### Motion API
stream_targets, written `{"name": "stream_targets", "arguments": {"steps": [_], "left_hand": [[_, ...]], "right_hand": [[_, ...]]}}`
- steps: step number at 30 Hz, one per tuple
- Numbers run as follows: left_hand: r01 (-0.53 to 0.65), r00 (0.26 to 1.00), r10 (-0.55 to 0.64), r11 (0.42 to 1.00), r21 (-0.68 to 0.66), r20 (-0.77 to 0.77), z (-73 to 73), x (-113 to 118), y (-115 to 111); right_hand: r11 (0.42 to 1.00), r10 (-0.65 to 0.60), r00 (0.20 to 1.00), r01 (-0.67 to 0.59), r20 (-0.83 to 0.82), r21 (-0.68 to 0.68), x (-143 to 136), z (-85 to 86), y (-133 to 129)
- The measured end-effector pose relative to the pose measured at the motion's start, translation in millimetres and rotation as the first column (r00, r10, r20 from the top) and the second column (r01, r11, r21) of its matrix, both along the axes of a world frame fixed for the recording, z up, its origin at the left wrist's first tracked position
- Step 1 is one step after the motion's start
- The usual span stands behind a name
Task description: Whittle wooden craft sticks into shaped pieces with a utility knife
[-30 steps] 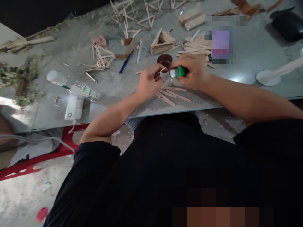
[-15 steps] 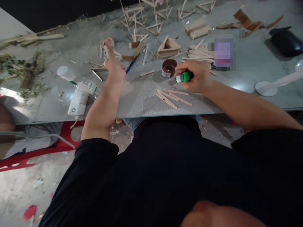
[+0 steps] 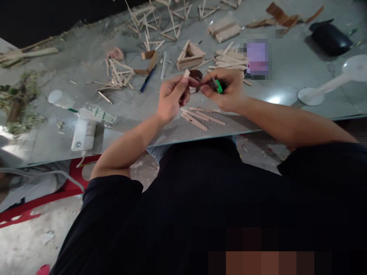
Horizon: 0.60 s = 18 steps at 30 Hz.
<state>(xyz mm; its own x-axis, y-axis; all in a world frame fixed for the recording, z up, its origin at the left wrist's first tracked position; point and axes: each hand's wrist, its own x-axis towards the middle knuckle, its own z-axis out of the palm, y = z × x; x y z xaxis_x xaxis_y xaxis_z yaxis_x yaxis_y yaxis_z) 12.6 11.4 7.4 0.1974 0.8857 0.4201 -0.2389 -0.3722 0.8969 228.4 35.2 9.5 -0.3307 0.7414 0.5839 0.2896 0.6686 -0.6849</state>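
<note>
My left hand (image 3: pixel 172 95) is closed on a wooden craft stick (image 3: pixel 186 73), whose pale end sticks up past the thumb. Close beside it, my right hand (image 3: pixel 229 88) wraps round a green utility knife (image 3: pixel 219 86) with a grey metal front; its tip is partly hidden by the fingers. The fingertips of both hands nearly meet in front of a brown tape roll (image 3: pixel 195 75), which they partly cover. Below the hands, several loose craft sticks (image 3: pixel 197 116) lie fanned on the grey tabletop.
Behind stand a triangular stack of sticks (image 3: pixel 190 55), a stick pile (image 3: pixel 229 59) and thin stick frames (image 3: pixel 172 30). To the left lie a blue pen (image 3: pixel 148 78), a plastic bottle (image 3: pixel 97 114) and a white power bank (image 3: pixel 83 133). A white lamp (image 3: pixel 311 96) stands right.
My left hand has come back from the far left stick structure to beside my right hand, now with a craft stick in it. The right hand keeps the knife. The view has shifted slightly.
</note>
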Motion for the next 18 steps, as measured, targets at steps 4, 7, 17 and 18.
{"name": "stream_targets", "arguments": {"steps": [4, 7, 17, 18], "left_hand": [[0.068, 0.974, -0.043, 0.992, 0.106, -0.222, -2.4, 5, -14], [0.106, 0.959, -0.056, 0.980, 0.168, -0.280, -4.9, 5, -13], [-0.129, 0.926, 0.208, 0.959, 0.253, -0.314, -17.3, -17, 24], [-0.221, 0.932, 0.275, 0.948, 0.230, -0.238, -17.9, -23, 36]], "right_hand": [[0.980, 0.149, 0.961, -0.175, -0.235, -0.094, -9, 9.6, -12], [0.967, 0.174, 0.941, -0.219, -0.290, -0.129, -11, 13.9, -15], [0.985, -0.072, 0.983, 0.044, -0.168, -0.164, -3, -5.9, 12], [0.986, -0.112, 0.981, 0.089, -0.156, -0.144, 0, -5.7, 16]]}}
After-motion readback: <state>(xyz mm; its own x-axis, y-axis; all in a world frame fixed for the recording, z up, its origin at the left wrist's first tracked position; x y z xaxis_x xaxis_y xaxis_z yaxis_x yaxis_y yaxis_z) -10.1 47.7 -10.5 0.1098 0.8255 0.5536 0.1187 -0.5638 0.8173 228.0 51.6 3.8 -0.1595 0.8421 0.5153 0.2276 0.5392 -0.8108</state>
